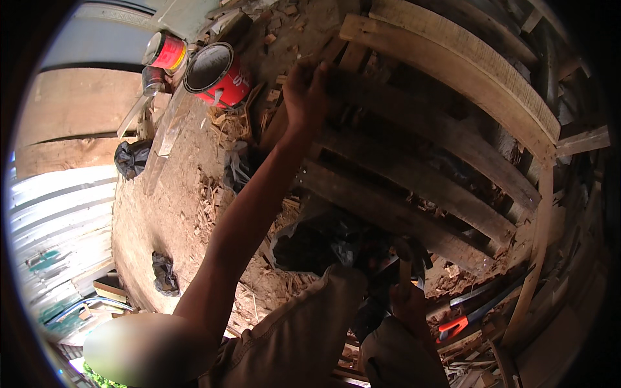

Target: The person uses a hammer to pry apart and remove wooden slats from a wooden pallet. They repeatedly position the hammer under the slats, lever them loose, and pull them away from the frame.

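My left hand (306, 96) reaches far forward to the left end of a dark wooden slat (427, 126). Its fingers are bent at the wood, though deep shade blurs the exact grip. That slat belongs to a pallet-like frame (414, 182) of several parallel boards in front of me. Close to my knees, my right hand (409, 305) is closed around the wooden handle of a hammer (405, 271). The hammer's head points away from me, near the frame's closest board. A black plastic bag (314, 244) lies between my legs and that board.
A long pale plank (453, 68) spans the frame's far right. Red paint cans (223, 90) stand at the far left. An orange-handled saw (453, 328) lies to the right of my right hand, among scrap wood. Wood chips (210, 200) litter the dirt floor beside corrugated metal sheeting (65, 226).
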`<state>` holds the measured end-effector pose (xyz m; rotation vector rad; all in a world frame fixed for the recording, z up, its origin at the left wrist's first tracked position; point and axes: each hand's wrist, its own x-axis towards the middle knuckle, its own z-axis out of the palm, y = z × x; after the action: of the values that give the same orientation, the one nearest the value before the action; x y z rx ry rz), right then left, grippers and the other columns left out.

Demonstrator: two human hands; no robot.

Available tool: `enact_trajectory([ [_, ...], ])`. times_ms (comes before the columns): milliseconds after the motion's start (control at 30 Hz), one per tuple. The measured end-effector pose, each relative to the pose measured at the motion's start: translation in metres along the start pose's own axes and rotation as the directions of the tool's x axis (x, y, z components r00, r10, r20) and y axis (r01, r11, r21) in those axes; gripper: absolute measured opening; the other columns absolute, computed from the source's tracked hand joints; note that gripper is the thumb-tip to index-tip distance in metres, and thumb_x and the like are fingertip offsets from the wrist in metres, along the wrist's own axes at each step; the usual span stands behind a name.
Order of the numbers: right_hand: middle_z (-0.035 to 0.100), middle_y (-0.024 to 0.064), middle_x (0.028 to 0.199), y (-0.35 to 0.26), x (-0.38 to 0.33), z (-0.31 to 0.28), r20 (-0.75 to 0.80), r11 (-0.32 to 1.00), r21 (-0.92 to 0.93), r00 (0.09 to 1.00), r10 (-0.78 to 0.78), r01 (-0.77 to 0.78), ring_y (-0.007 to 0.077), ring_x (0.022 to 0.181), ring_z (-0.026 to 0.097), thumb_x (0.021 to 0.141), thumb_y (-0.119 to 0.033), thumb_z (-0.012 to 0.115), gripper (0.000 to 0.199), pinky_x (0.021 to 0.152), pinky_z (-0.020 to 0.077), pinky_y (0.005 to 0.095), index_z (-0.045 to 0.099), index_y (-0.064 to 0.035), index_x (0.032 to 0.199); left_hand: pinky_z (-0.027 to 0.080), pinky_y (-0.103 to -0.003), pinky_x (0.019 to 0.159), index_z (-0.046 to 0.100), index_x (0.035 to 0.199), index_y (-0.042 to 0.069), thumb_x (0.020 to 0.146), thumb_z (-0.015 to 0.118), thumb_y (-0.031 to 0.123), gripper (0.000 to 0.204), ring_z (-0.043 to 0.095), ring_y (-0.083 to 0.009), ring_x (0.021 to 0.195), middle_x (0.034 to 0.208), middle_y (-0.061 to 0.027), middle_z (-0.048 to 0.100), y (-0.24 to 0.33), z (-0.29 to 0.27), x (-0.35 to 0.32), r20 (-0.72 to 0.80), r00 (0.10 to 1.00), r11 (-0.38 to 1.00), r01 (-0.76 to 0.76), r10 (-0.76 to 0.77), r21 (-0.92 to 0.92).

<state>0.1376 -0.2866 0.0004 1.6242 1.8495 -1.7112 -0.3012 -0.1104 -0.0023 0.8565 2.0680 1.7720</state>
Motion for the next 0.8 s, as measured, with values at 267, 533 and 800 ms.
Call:
enact_trajectory([
  [267, 0.067, 0.0190, 0.074, -0.011, -0.001, -0.003, 0.007, 0.996, 0.084, 1.000, 0.029, -0.029, 0.0353, 0.073, 0.071, 0.087, -0.047, 0.074, 0.049, 0.060, 0.0494, 0.0438, 0.066, 0.0006, 0.092, 0.050, -0.027, 0.081, 0.069, 0.110, -0.002, 0.096, 0.070, 0.022, 0.028, 0.065, -0.0101, 0.088, 0.093, -0.0063, 0.073, 0.001, -0.006, 0.000, 0.046, 0.999, 1.000, -0.006, 0.005, 0.023],
  [533, 0.066, 0.0164, 0.072, -0.013, -0.003, -0.001, -0.045, 0.999, 0.027, 0.999, -0.027, 0.028, 0.0328, 0.070, 0.069, 0.089, -0.047, 0.073, 0.047, 0.061, 0.0494, 0.0435, 0.066, -0.0007, 0.091, 0.050, -0.030, 0.079, 0.064, 0.102, -0.003, 0.095, 0.071, 0.019, 0.025, 0.066, -0.0126, 0.088, 0.094, -0.0128, 0.074, 0.000, -0.004, 0.001, 0.041, 0.999, 0.999, -0.020, 0.019, 0.047],
  [800, 0.065, 0.0149, 0.069, 0.028, -0.010, 0.015, -0.042, 0.970, 0.234, 0.996, 0.078, -0.066, 0.0272, 0.066, 0.067, 0.091, -0.042, 0.071, 0.042, 0.060, 0.0488, 0.0418, 0.065, -0.0006, 0.088, 0.051, -0.030, 0.082, 0.066, 0.108, -0.004, 0.096, 0.069, 0.020, 0.027, 0.064, -0.0142, 0.090, 0.097, -0.0116, 0.072, -0.013, -0.009, 0.004, 0.000, 0.999, 0.978, 0.051, -0.052, -0.203],
])
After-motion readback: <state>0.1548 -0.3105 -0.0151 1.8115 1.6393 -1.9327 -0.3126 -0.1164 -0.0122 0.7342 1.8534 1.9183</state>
